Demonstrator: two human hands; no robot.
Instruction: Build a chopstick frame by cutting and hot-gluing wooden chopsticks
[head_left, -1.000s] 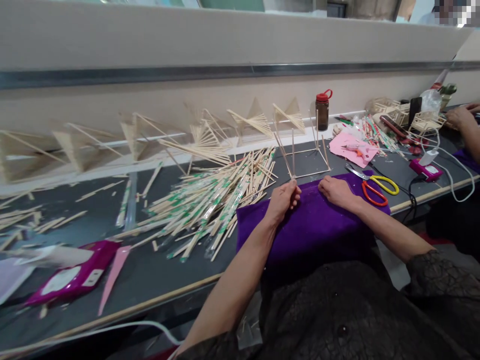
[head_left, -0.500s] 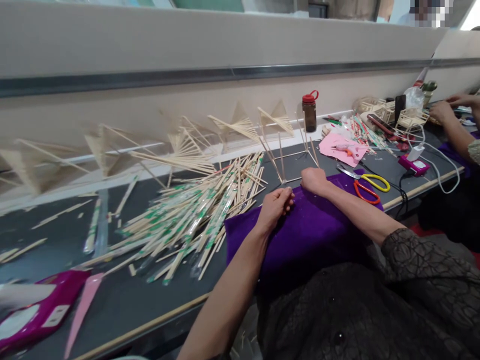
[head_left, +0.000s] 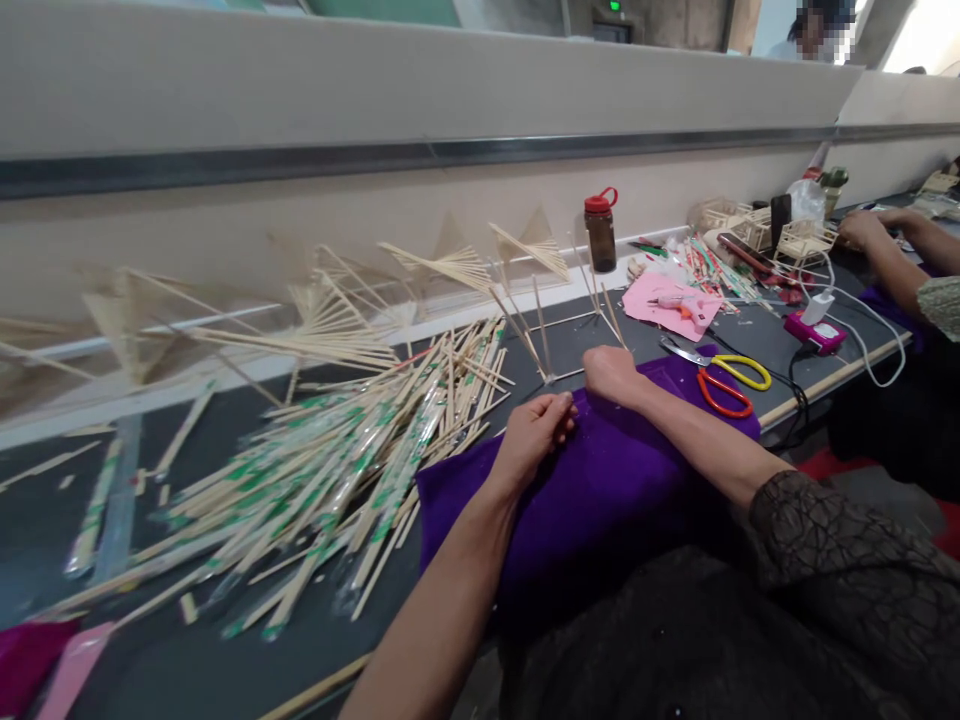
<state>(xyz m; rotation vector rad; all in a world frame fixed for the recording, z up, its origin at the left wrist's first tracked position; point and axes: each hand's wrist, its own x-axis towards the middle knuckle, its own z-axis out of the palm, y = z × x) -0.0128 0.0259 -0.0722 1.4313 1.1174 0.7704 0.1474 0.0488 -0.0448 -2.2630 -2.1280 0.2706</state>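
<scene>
Dark grey bench [head_left: 202,665]: runs along pale wall [head_left: 300,100]
Left hand [head_left: 536,432]: fingertips bunched, cannot tell if holding
Right hand [head_left: 611,376]: curled, contents hidden
Pale wooden stick frame [head_left: 541,328]: on bench, just beyond both hands

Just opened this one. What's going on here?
A person's left hand is over a purple cloth, fingers curled; the right hand, also curled, is at the near side of a stick frame on the dark table. I can't tell whether either holds anything. A heap of sticks lies to the left, scissors to the right. Another person's hands are farther right.
</scene>
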